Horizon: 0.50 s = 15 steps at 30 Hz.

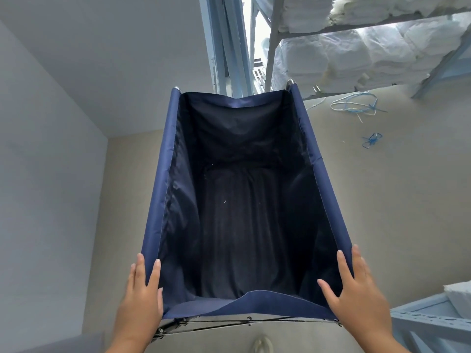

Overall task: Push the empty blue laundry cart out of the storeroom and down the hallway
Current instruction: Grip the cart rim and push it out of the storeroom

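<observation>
Left hand point(139, 299) is laid flat on the near left corner of the cart point(157, 200). The fingers are held straight and set astride the left rail, one inside the fabric and the rest outside.

Right hand point(356, 296) is laid likewise on the near right corner. The fingers are stretched along the right rail and the thumb is spread inward over the fabric edge. Neither hand is curled round a rail; contact is made by flat fingers and palms only.

The cart is seen from above, directly ahead of the person, standing on the beige floor point(382, 189). Its dark blue bag is seen to be empty. Black frame bars point(216, 324) are visible beneath the sagging near edge.

The far end is placed near a pale blue frame point(224, 47), with bright light beyond. A grey wall point(51, 154) is noted on the left. On the right a shelf point(274, 47) is stacked with white linen point(344, 54). Blue strings point(354, 105) lie on the floor by it, apart from the cart. A second shelf point(428, 319) is seen at lower right.
</observation>
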### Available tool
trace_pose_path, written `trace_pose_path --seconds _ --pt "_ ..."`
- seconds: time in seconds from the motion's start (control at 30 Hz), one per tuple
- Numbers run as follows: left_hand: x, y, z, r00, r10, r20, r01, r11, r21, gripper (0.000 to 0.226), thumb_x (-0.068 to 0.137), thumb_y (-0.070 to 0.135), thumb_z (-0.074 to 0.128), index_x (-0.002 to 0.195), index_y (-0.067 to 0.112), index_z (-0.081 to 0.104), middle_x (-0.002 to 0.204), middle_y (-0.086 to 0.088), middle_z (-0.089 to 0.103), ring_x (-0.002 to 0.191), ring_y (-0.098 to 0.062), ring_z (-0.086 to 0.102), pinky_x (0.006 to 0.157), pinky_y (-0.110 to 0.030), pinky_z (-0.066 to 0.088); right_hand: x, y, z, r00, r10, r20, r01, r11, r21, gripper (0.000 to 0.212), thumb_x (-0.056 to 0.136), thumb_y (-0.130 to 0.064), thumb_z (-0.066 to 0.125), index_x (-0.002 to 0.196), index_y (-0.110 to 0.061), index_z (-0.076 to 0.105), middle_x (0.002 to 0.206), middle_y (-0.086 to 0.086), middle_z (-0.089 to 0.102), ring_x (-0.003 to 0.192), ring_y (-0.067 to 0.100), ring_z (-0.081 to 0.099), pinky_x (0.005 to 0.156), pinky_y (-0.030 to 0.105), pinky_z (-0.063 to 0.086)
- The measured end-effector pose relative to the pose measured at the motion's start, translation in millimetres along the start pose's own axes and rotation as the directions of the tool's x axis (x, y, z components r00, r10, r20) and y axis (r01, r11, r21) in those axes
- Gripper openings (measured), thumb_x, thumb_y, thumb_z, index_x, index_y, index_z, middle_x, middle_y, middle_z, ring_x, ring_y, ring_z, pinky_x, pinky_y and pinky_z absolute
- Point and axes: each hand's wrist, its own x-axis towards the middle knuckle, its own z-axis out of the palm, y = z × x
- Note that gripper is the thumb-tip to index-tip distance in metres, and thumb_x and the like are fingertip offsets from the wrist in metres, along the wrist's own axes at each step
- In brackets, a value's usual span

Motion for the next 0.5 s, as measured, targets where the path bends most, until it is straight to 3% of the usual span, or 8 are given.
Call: trace_pose_path --seconds 0.2,0.33,0.43,0.5 --pt "-24 -9 3 0.996 -0.072 0.049 0.076 0.994 -0.079 0.096 0.058 0.013 0.088 0.142 0.012 0.042 0.157 -0.024 0.028 0.128 -0.048 0.05 0.068 -0.053 0.059 -6 -6 5 0.999 -0.045 0.016 0.045 0.998 -0.034 0.087 0.068 -0.049 0.085 0.141 -0.011 0.055 0.159 0.013 0.036 0.13 0.041 0.056 0.059 0.047 0.061" --pt "-36 -13 5 0.993 -0.103 0.048 0.108 0.989 -0.104 0.096 0.06 0.014 0.087 0.143 0.014 0.039 0.157 -0.023 0.029 0.126 -0.047 0.052 0.067 -0.054 0.059 -6 -9 7 0.996 -0.09 -0.016 0.089 0.995 -0.05 0.075 0.082 -0.057 0.063 0.14 -0.009 0.056 0.159 0.015 0.036 0.128 0.041 0.057 0.066 0.047 0.061" --pt "-44 -16 2 0.991 -0.122 0.059 0.127 0.987 -0.096 0.064 0.083 0.029 0.058 0.142 0.015 0.039 0.157 -0.023 0.03 0.125 -0.047 0.053 0.067 -0.052 0.058 -4 -12 8 0.994 -0.104 -0.017 0.103 0.993 -0.048 0.076 0.083 -0.058 0.066 0.14 -0.009 0.056 0.16 0.013 0.033 0.128 0.04 0.058 0.066 0.047 0.062" --pt "-48 -17 0 0.985 -0.151 0.083 0.158 0.984 -0.081 0.062 0.083 0.036 0.037 0.141 0.015 0.04 0.156 -0.023 0.032 0.125 -0.047 0.054 0.065 -0.051 0.058 -1 -15 5 0.994 -0.11 -0.005 0.109 0.992 -0.056 0.082 0.089 -0.07 0.039 0.14 -0.009 0.056 0.159 0.014 0.035 0.127 0.04 0.058 0.069 0.046 0.061"
